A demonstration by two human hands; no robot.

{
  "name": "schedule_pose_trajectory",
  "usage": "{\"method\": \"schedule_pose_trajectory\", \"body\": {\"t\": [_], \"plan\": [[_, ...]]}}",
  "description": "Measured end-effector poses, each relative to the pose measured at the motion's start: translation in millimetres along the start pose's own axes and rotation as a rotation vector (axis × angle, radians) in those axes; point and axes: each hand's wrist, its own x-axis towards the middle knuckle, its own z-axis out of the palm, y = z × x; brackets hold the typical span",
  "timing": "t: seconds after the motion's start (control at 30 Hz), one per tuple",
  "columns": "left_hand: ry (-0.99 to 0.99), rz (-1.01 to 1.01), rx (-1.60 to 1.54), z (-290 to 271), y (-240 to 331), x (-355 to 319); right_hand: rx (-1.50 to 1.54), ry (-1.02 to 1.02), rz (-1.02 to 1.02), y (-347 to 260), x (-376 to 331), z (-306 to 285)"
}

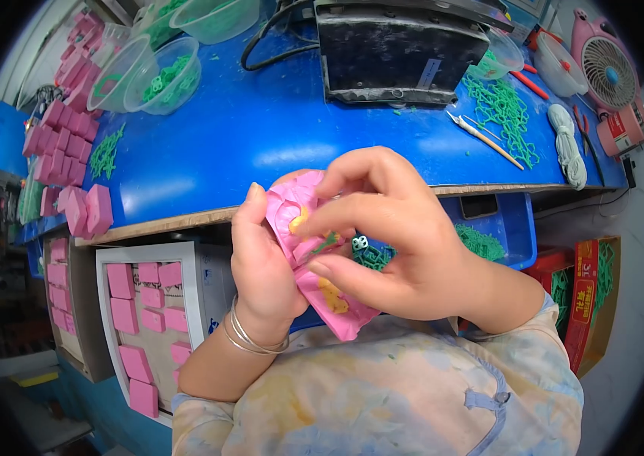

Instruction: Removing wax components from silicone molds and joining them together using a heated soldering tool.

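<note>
Head view: pink mould (pixel 348 318) held just short of the surface's wooden edge (pixel 162 226)

The mould is spread in two halves in the left hand (pixel 265 266), on the near side of that edge and above the person's lap. The left fingers wrap behind it, with the thumb upright alongside. The right hand (pixel 421 251) arches over from the right, its fingers bent, index fingertip and thumb set apart at the mould; whether they pinch the green piece (pixel 326 243) between them is hidden. Yellow patches show in both halves.

Beyond the edge, a broad blue stretch of surface (pixel 253 144) runs between the plastic tubs (pixel 164 76) at far left and the pointed tool (pixel 488 142) at right. Stacked pink blocks (pixel 60 144) crowd the left end; a black metal box (pixel 402 53) bounds the far side. Tangled green pieces (pixel 503 114) and a coil of pale cord (pixel 567 144) take up the right end.

Lower down, a white-framed tray (pixel 114 334) of pink blocks stands at near left, and a blue tray (pixel 521 228) sits under the edge at right. A pink fan (pixel 607 64) stands at far right, above grey floor (pixel 641 304).
</note>
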Motion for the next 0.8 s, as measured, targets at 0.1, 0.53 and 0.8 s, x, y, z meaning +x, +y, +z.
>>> {"method": "schedule_pose_trajectory", "body": {"t": [0.1, 0.53, 0.8], "plan": [[-0.030, 0.041, 0.033, 0, -4, 0, -0.195, 0.022, -0.142, 0, 10, 2], [-0.263, 0.134, 0.822, -7, -1, 4, -0.537, -0.019, -0.375, -5, 20, 2], [-0.254, 0.019, 0.750, -19, -11, 13, -0.640, 0.056, -0.451, -16, 15, 18]]}}
